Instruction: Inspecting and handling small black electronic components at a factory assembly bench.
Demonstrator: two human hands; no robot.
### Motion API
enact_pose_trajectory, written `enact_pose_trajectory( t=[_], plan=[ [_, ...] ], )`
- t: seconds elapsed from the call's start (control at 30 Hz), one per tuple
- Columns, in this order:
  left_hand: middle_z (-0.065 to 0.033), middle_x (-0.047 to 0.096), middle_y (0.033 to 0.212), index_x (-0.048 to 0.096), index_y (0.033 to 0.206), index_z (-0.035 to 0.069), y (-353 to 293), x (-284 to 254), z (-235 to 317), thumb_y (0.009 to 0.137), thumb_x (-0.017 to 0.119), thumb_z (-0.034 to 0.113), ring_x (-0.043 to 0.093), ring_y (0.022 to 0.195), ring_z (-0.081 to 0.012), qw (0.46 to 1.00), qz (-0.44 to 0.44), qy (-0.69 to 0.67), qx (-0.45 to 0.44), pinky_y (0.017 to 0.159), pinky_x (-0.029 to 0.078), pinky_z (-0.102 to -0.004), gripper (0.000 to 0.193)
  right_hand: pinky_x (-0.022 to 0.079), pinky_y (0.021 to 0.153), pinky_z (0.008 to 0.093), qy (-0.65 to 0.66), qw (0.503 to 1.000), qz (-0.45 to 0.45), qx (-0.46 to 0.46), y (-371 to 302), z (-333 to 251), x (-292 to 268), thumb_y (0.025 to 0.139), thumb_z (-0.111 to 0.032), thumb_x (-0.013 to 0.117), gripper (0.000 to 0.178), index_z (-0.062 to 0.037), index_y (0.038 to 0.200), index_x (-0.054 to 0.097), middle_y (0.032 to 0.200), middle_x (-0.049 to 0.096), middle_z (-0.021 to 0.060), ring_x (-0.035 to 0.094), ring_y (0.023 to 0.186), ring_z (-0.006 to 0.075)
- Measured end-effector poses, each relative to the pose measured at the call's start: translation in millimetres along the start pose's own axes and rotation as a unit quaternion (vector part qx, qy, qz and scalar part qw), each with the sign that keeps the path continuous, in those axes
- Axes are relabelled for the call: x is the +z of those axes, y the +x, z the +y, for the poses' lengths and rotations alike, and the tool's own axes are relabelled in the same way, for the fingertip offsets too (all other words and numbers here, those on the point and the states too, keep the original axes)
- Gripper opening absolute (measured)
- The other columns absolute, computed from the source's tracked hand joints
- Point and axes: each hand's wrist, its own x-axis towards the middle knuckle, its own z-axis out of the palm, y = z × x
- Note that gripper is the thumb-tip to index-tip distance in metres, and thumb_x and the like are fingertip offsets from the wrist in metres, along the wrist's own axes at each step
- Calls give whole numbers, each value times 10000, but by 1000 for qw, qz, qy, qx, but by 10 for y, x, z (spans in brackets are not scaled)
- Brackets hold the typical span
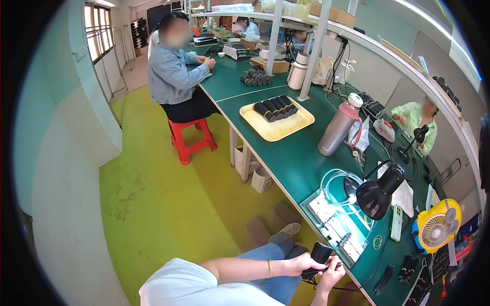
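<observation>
Just off the near table edge, my left hand [304, 263], with a yellow bracelet at the wrist, is closed round a bundle of thin black strips [321, 252]. My right hand [332, 274] is pressed up against the lower part of the same bundle, its fingers closed; whether it grips the bundle itself or a few strand ends is too small to tell. Beside both hands, on the table, lies a metal fixture [322, 208] on a plate, brightly lit by a black desk lamp [380, 191].
A cream tray [265, 133] of banded black bundles sits farther along the green table [286, 153], near a pink-grey flask [341, 125]. Right of the lamp are a yellow fan [436, 227], a phone [396, 223] and black bundles [407, 269]. A co-worker [176, 71] sits on a red stool [190, 140].
</observation>
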Motion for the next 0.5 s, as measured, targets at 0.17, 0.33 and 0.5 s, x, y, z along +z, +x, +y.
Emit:
enact_pose_trajectory(
  t=[0.17,0.33,0.5],
  plan=[
    [-20,573,819,520,1098,56,-55,-22,29,790,592,90,556,659,-93,1000,9,-21,-8,595,455,-237,318,311,440,189,2,1000,-8,-11,26,90,7,874,-108,496,252,9,653,530,542,476,-11,402,472,38],
    [-36,568,819,511,1085,39,-166,58,157,776,604,76,562,664,-110,1000,18,-14,-9,605,464,-251,324,330,441,188,14,998,-32,47,-44,-145,46,862,-86,503,214,26,687,556,553,500,-2,426,479,38],
    [-45,570,793,537,1023,19,-193,3,110,781,589,61,565,664,-115,999,44,-14,-21,612,457,-252,251,265,373,166,-3,999,-37,-2,-77,35,63,874,-126,504,233,-3,681,548,543,468,-20,381,432,15]
  ],
)
